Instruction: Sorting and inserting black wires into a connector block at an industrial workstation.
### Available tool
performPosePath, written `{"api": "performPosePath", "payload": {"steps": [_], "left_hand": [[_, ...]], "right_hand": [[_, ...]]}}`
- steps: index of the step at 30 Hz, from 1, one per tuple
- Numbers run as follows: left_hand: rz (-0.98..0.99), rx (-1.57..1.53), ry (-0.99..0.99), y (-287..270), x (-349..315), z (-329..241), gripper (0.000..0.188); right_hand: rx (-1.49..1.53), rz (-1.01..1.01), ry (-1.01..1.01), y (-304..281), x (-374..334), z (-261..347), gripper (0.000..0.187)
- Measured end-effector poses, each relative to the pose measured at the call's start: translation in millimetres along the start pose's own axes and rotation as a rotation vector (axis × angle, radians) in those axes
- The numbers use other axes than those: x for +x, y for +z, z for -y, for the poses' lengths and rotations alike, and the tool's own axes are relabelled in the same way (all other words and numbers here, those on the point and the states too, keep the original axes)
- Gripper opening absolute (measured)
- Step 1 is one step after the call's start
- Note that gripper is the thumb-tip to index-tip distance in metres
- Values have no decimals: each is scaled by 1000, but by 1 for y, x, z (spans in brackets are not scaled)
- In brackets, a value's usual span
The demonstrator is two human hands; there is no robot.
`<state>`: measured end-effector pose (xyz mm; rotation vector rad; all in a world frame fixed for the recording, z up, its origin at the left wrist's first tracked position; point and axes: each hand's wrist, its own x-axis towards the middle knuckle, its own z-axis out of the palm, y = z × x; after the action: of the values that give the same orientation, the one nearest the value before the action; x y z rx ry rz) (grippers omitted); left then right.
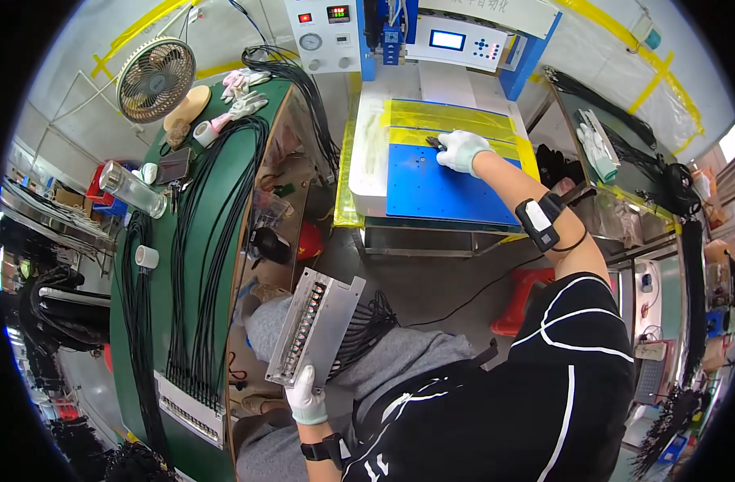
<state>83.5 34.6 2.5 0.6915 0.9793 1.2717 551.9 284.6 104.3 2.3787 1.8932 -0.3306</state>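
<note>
My left hand, in a white glove, grips the lower end of a long silver metal fixture held tilted above my lap. A row of small cable ends sits in the slot along its face, and a bundle of black cables trails from its right side. My right hand, also gloved, is stretched out over the blue plate of the bench machine. Its fingers are closed round a small dark tool, whose exact kind I cannot make out.
Yellow tape covers the machine bed behind the plate; a blue-framed control panel stands above. At left, a green table carries black cables, another fixture, a glass bottle and a fan. A red stool stands below.
</note>
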Motion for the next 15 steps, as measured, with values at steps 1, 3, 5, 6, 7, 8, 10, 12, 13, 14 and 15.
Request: {"api": "performPosePath", "payload": {"steps": [1,3,5,6,7,8,10,12,13,14,15], "left_hand": [[-14,-8,2,-1,1,2,53],[-14,-9,8,-1,1,2,54],[-15,-8,19,-1,2,3,54],[-17,-8,21,-3,2,5,54],[-12,0,34,-6,3,8,54],[-6,7,47,-9,4,11,54],[0,14,60,-11,6,12,54],[-21,12,47,-10,3,11,55],[-28,10,45,-9,5,10,55],[-28,12,45,-10,5,10,55],[-38,26,51,-11,5,11,55]], "right_hand": [[-32,29,-12,-3,4,1,41],[-66,57,-23,-6,7,0,41],[-63,54,-53,-4,9,-4,41],[-61,54,-71,-2,10,-5,41],[-61,53,-74,3,11,-10,41],[44,66,-222,8,8,-19,42],[253,91,-516,16,7,-32,44],[167,52,-392,10,3,-28,45],[76,3,-267,2,2,-24,46],[-15,-45,-141,-1,2,-22,47],[-13,-45,-142,1,2,-21,47]]}}
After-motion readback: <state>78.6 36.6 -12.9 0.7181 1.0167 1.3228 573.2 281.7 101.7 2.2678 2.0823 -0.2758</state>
